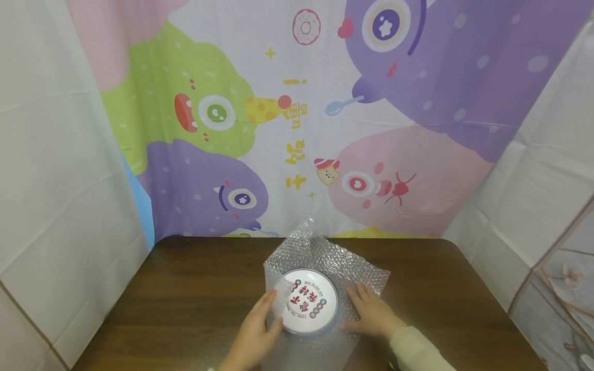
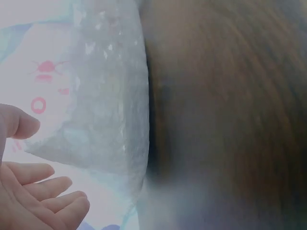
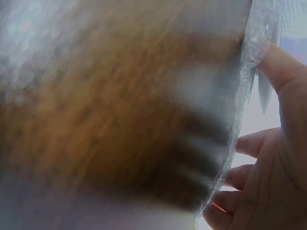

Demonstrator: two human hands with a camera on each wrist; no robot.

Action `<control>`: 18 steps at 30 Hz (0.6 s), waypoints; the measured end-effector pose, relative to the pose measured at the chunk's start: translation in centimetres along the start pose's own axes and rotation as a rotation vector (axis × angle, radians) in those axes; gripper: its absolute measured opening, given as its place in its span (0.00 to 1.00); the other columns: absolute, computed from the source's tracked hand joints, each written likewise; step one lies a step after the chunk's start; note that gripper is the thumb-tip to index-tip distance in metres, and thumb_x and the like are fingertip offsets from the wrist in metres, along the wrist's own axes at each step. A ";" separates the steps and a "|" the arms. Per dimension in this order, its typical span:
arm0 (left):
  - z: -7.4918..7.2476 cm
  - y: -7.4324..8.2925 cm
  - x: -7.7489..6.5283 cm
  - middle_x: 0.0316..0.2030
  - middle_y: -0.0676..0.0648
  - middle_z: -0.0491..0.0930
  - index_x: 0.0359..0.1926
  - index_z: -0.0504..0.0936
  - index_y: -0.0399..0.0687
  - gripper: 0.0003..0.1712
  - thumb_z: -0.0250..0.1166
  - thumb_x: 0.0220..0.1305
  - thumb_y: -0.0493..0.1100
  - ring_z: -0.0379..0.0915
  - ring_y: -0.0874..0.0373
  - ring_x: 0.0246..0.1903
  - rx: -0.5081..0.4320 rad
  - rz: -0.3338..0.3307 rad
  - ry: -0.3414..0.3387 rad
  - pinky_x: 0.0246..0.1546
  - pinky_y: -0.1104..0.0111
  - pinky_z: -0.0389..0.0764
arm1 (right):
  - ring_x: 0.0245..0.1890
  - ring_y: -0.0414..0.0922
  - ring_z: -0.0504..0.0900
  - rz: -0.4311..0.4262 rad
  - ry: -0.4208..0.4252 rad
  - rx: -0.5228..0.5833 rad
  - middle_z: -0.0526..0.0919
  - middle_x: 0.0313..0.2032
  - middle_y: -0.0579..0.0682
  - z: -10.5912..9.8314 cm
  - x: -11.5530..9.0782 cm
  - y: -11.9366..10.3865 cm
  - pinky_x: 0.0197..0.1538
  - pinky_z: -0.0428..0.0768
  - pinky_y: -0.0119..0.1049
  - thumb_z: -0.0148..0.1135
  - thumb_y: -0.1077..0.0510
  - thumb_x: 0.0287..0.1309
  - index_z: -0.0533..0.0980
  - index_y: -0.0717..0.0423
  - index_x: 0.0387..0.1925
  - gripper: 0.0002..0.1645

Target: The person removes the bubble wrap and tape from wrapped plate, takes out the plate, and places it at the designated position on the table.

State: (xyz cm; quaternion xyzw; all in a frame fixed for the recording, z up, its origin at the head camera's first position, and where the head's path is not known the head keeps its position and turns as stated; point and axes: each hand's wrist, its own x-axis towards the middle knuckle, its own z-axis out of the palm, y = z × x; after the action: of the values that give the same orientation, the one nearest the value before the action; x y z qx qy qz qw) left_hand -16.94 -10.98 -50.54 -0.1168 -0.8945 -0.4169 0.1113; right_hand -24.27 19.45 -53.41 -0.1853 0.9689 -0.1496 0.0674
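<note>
A round white plate (image 1: 310,304) with red characters and a thin dark rim lies on a sheet of bubble wrap (image 1: 345,257). The wrap's left flap is folded over the plate's left edge. Beside that flap is my left hand (image 1: 255,330), thumb apart from the fingers. In the left wrist view its relaxed fingers (image 2: 55,191) show near the raised bubble wrap (image 2: 108,105). To the plate's right, my right hand (image 1: 373,313) rests on the wrap with fingers extended. Seen from the right wrist, those fingertips (image 3: 249,142) touch the bubble wrap's edge (image 3: 235,120).
Everything lies on a dark brown wooden table (image 1: 195,288) with rounded far corners. A cartoon-printed cloth (image 1: 297,206) hangs right behind its far edge. Pale panels (image 1: 60,180) stand along the left and right sides.
</note>
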 end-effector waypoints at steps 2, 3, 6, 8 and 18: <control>-0.3 0.0 0.0 0.68 0.34 0.66 0.68 0.67 0.33 0.34 0.64 0.62 0.38 0.65 0.38 0.66 0.006 -0.003 0.024 0.65 0.48 0.66 | 0.72 0.69 0.52 0.000 0.002 0.000 0.53 0.72 0.71 0.0 0.0 0.0 0.70 0.58 0.64 0.64 0.25 0.45 0.60 0.63 0.71 0.63; -0.4 -0.1 0.0 0.68 0.34 0.66 0.68 0.67 0.33 0.34 0.63 0.62 0.38 0.65 0.39 0.66 0.011 -0.009 0.035 0.65 0.48 0.66 | 0.72 0.69 0.52 0.000 0.002 0.000 0.53 0.72 0.71 0.0 0.0 0.0 0.70 0.58 0.64 0.64 0.25 0.45 0.60 0.63 0.71 0.63; -0.9 -0.2 -0.1 0.68 0.36 0.66 0.69 0.66 0.35 0.33 0.63 0.64 0.38 0.65 0.39 0.66 0.022 -0.026 0.069 0.64 0.47 0.68 | 0.72 0.70 0.52 -0.001 0.005 0.001 0.54 0.72 0.71 -0.1 0.0 -0.1 0.69 0.58 0.64 0.65 0.26 0.45 0.61 0.63 0.71 0.63; -1.4 -0.2 -0.1 0.68 0.36 0.66 0.69 0.66 0.35 0.33 0.62 0.64 0.39 0.65 0.38 0.66 0.026 -0.045 0.086 0.63 0.47 0.68 | 0.72 0.70 0.52 -0.001 0.003 0.000 0.54 0.72 0.71 -0.2 -0.1 -0.2 0.69 0.58 0.64 0.65 0.26 0.46 0.60 0.63 0.71 0.62; -3.9 -1.4 -0.1 0.66 0.31 0.67 0.69 0.65 0.34 0.32 0.61 0.65 0.35 0.66 0.33 0.63 -0.011 -0.126 0.153 0.61 0.44 0.69 | 0.72 0.70 0.51 0.010 -0.014 0.040 0.52 0.73 0.71 -0.7 -0.4 -0.5 0.70 0.56 0.65 0.67 0.28 0.46 0.60 0.63 0.71 0.62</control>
State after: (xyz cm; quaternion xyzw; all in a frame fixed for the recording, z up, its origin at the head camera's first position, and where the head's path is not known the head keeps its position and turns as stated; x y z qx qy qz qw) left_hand -16.91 -14.91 -49.11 -0.0287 -0.8866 -0.4359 0.1523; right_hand -23.87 19.29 -52.60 -0.1800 0.9661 -0.1673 0.0784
